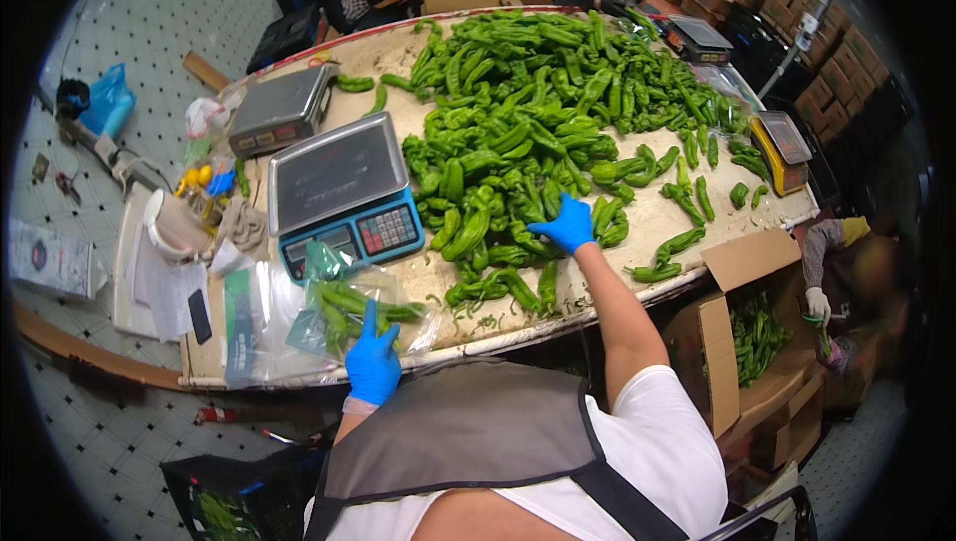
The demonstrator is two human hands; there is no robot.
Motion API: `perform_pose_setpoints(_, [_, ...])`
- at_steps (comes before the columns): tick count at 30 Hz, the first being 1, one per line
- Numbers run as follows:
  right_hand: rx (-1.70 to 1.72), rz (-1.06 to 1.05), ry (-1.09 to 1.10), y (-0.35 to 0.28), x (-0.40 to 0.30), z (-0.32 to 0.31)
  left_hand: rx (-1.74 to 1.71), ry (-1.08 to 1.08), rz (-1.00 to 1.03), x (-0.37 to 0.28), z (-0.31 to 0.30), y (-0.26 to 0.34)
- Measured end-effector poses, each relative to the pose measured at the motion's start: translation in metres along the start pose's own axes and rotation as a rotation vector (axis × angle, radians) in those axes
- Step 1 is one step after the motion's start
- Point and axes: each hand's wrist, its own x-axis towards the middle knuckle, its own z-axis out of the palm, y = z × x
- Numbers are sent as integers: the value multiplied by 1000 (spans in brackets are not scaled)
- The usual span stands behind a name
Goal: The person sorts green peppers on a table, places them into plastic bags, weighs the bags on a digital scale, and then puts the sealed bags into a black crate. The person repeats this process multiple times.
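Note:
My left hand [373,362], in a blue glove, is at the mouth of a clear plastic bag [299,321] that holds several green peppers [340,306]; whether its fingers grip the film cannot be told. At the near edge of a large heap of long green peppers [515,130] is my right hand [567,224], also blue-gloved, its fingertips among the peppers and its thumb pointing left. Whether it grips one is hidden. A blue digital scale [351,239] with a metal pan [336,175] stands between the heap and the bag.
Flat bags [250,317], a phone [199,315] and papers [168,295] lie at left. A grey scale [280,108] stands behind; a yellow scale [780,153] is at right. An open carton [721,362] of peppers adjoins the near edge. People stand across the table and at right.

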Motion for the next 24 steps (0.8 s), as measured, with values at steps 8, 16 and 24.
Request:
perform_pose_setpoints(8, [395,173,265,10,-12,-3,-22,41,-60,0,11,2])
perform_pose_setpoints(16, [-90,777,-23,46,-3,-43,48,11,-98,-7,12,10])
perform_pose_setpoints(24, [24,599,-60,72,-16,-49,132,24,-129,-17,2,8])
